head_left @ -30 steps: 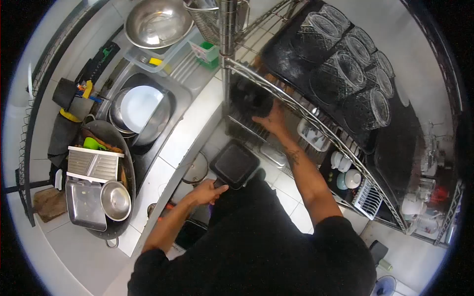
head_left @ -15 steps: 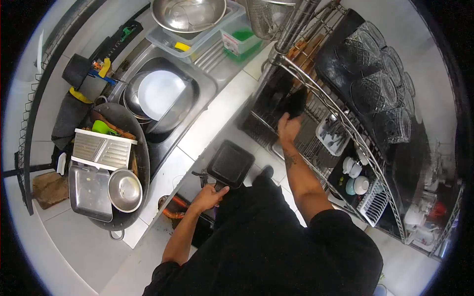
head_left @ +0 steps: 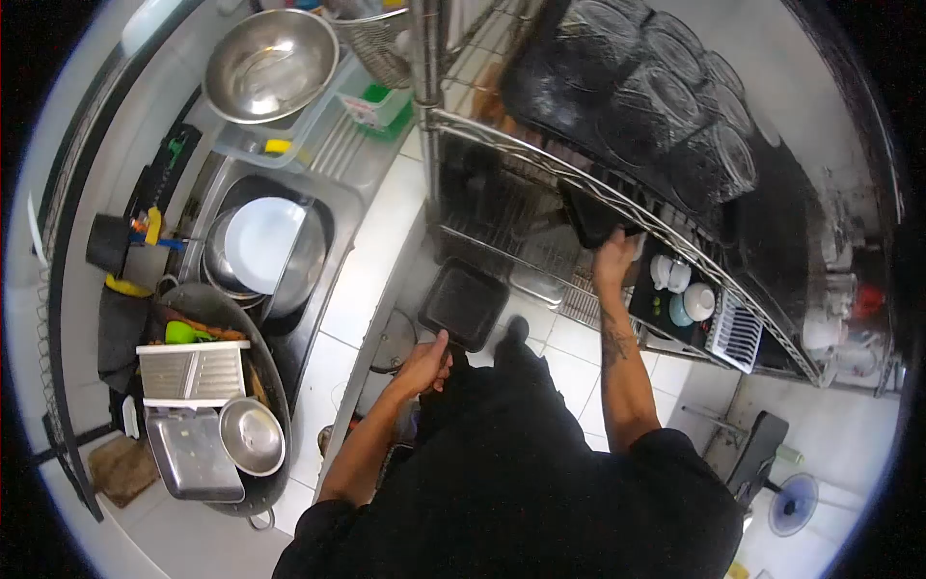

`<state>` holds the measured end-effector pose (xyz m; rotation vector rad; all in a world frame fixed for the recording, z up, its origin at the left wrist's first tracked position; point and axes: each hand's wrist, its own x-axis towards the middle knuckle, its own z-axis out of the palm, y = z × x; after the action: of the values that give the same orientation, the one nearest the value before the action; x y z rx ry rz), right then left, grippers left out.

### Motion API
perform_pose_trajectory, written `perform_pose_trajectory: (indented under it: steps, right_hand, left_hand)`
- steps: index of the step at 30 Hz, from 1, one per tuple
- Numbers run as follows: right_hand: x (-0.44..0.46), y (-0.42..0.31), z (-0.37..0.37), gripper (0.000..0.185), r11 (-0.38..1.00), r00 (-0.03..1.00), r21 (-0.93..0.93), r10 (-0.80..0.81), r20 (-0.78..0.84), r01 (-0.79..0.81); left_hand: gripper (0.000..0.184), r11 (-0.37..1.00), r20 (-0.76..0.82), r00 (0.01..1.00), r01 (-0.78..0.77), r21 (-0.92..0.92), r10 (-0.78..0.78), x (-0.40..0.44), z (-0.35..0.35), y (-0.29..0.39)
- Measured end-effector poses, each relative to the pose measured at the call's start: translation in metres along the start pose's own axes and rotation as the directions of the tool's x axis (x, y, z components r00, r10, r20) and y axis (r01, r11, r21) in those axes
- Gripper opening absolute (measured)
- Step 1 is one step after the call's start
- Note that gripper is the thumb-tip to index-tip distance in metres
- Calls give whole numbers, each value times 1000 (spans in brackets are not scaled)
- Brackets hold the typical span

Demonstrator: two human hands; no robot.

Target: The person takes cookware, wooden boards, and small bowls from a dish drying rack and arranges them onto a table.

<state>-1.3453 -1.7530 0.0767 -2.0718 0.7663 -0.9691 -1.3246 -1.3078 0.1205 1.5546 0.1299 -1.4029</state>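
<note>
My left hand is closed around the handle of a square black frying pan, held flat above the floor beside the counter. My right hand reaches into the wire shelf rack and grips the near end of a dark, angular pan-like item. The rack's upper edge covers part of that item, so its full shape is hidden. Close to my right hand, small white cups and bowls sit on a lower level.
Upturned glasses stand on a black tray on the upper shelf. Left of me, the sink holds bowls and a white plate. A large wok bears a grater and metal pans. A fan stands lower right.
My right hand has moved right along the rack, and the dark pan-like item has shifted with it. The view has turned rightward. My left hand still holds the square frying pan.
</note>
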Motion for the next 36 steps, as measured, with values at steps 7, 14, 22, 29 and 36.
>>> perform_pose_trajectory:
  steps: [7,14,22,29,36]
  right_hand:
    - [-13,-124,-86,61,797,626,-311,601,497,-518]
    - [-92,-52,-29,53,980,843,-155,186,504,-124]
    - [-80,-69,-10,80,828,711,-490,517,477,-273]
    - [-88,-55,-8,91,718,676,-687,562,477,-113]
    - [-126,-80,2,97,-5,-76,-93,621,780,-996]
  left_hand:
    - [87,995,237,971,55,-79,-35,52,26,37]
    - [89,997,258,964,-66,-36,73,81,75,60]
    - [67,993,238,969,-83,86,61,130,86,42]
    - [34,967,156,976,-177,183,150,152,94,40]
    - [44,944,98,972,-233,236,215,174,111,67]
